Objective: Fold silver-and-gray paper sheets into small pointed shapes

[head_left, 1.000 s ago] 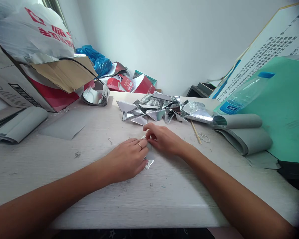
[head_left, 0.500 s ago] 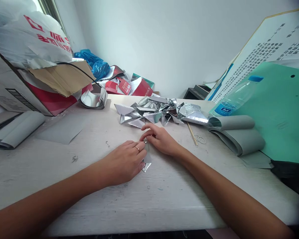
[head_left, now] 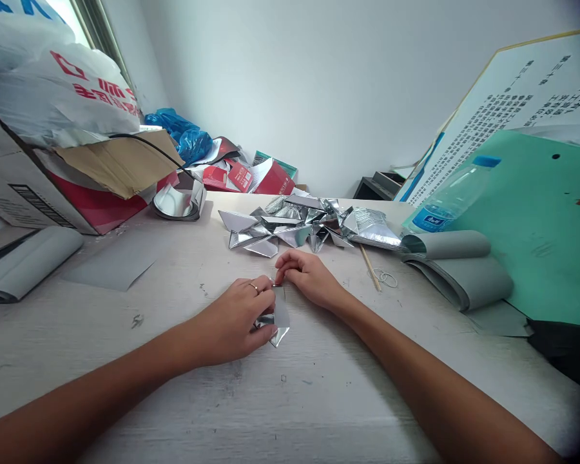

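A small folded piece of silver foil paper [head_left: 281, 314] lies on the white table, its shiny pointed end towards me. My left hand [head_left: 232, 319], with a ring on one finger, grips the paper from the left, thumb near the close end and fingers at the far end. Curled over the far end, my right hand [head_left: 309, 277] pinches the paper's edge with its fingertips. Part of the paper is hidden under the left fingers. Just beyond both hands sits a pile of folded silver foil pieces [head_left: 292, 235].
Rolled grey sheets [head_left: 483, 274] and a plastic bottle [head_left: 444, 206] lie at the right against a green board [head_left: 541, 245]. A thin stick [head_left: 370, 267] and rubber bands [head_left: 385, 278] are nearer. At left are a loose sheet [head_left: 109, 267], another roll [head_left: 38, 258] and a cardboard box [head_left: 38, 193].
My left hand has slid slightly left and its fingers have loosened, showing more of the foil paper. The right fingertips have curled down onto its far end. The view has tilted slightly.
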A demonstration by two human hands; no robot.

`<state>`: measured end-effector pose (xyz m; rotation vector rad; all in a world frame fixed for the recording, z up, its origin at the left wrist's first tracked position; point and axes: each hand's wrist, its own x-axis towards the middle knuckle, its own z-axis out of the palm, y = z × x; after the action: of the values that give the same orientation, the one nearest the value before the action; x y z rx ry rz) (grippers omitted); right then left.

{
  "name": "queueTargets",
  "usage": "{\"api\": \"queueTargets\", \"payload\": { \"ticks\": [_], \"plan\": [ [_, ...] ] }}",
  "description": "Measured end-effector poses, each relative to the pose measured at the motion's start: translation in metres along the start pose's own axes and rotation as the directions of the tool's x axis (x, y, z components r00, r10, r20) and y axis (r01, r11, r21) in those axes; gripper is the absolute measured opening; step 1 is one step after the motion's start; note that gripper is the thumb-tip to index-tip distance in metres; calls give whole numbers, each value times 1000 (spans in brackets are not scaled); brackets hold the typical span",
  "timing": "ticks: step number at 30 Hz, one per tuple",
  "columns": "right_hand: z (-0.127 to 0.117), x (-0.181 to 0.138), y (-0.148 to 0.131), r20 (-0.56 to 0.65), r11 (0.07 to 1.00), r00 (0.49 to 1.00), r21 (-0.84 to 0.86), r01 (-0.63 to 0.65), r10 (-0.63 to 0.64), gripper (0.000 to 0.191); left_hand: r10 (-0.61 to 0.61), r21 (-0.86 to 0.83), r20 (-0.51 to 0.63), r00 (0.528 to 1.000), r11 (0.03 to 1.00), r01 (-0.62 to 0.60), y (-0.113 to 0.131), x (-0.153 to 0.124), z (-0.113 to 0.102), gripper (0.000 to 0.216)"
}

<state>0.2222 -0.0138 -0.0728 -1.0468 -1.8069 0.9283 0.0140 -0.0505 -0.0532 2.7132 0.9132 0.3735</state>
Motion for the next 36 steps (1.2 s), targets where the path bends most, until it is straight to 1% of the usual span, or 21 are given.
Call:
{"api": "queueTargets", "payload": {
  "ticks": [3, 5, 7, 9, 12, 14, 17, 20, 22, 26, 30, 33, 36],
  "plan": [
    [-3, 2, -3, 3, 989, 1000, -148, -29, 30, 26, 6, -14, 0, 1000, 1000, -6, -1, 1, -1, 8],
    [-6, 2, -2, 46, 963, 999, -269, 12, 0, 27, -22, -42, 10, 1000, 999, 22, -3, 2, -1, 8],
    [-10, 0, -1, 116, 930, 991, -351, 107, -71, 31, -49, -96, 21, 999, 994, 51, -6, 3, -1, 9],
    [-15, -2, -1, 207, 872, 964, -427, 240, -165, 35, -53, -151, 25, 998, 987, 56, -10, 4, -1, 10],
    [-22, -6, -4, 358, 715, 900, -560, 420, -248, 32, -34, -181, 23, 999, 983, 38, -13, 5, -2, 9],
    [-25, -8, -9, 426, 634, 870, -607, 478, -248, 28, -13, -164, 32, 999, 986, 18, -15, 4, -3, 10],
    [-27, -10, -16, 477, 585, 851, -633, 507, -220, 27, 51, -75, 48, 998, 996, -47, -15, 2, -3, 8],
    [-28, -11, -22, 482, 566, 855, -658, 497, -191, 24, 119, 21, 62, 991, 993, -120, -15, 0, -4, 6],
    [-29, -11, -24, 488, 563, 849, -652, 508, -201, 23, 133, 35, 77, 988, 990, -136, -16, 0, -7, 7],
    [-29, -10, -24, 533, 585, 806, -578, 569, -257, 21, 103, -47, 146, 984, 994, -97, -25, 0, -17, 12],
    [-25, -7, -20, 535, 592, 810, -581, 558, -238, 13, 73, -126, 207, 976, 991, -47, -38, 2, -27, 20],
    [-21, -5, -15, 539, 548, 800, -599, 584, -263, 17, 69, -161, 201, 977, 986, -37, -45, 2, -28, 23],
    [-15, -3, -11, 535, 483, 792, -632, 606, -294, 29, 83, -187, 162, 983, 981, -52, -47, 3, -28, 22]
  ]
}}
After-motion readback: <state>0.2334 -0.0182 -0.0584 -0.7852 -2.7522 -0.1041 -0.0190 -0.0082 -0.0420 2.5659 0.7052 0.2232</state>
